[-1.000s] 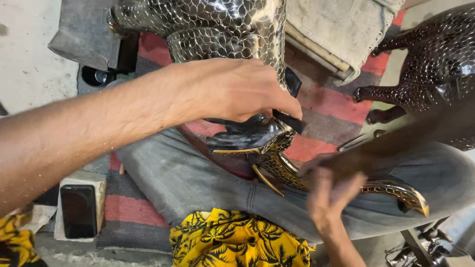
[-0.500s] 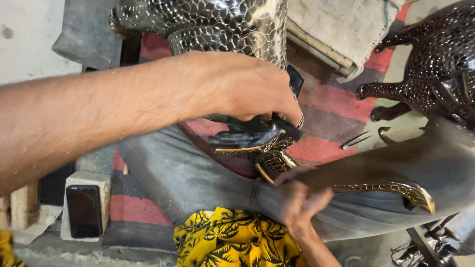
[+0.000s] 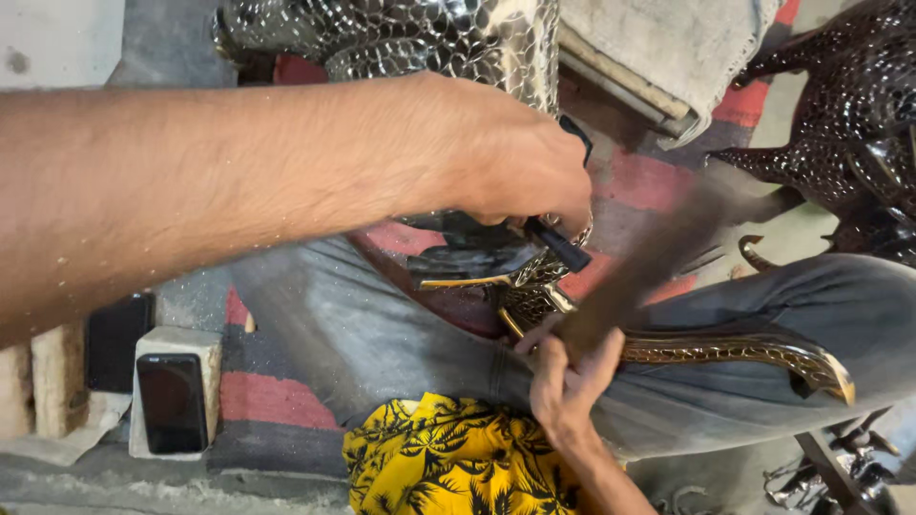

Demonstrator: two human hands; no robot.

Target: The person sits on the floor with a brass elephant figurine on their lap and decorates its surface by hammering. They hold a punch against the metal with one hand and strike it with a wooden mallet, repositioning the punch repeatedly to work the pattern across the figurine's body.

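Metal piece (image 3: 534, 296) on lap, phone (image 3: 172, 402) on block (image 3: 176, 345) at left, metal animal figure (image 3: 849, 124) far right

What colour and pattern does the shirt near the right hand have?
The shirt is yellow with black palm prints, best seen in the head view, beside the right hand.

The left hand (image 3: 515, 157) covers most of the black-handled tool (image 3: 558, 243) it grips, so only the handle's ends show. The long tool (image 3: 649, 262) held by the right hand (image 3: 568, 367) is smeared by motion blur, and its kind cannot be told. The scaled metal figure (image 3: 401, 33) above is cut off by the top edge, the dark one (image 3: 859, 105) by the right edge. The gold-trimmed piece (image 3: 735, 348) on the lap is partly hidden behind both hands.
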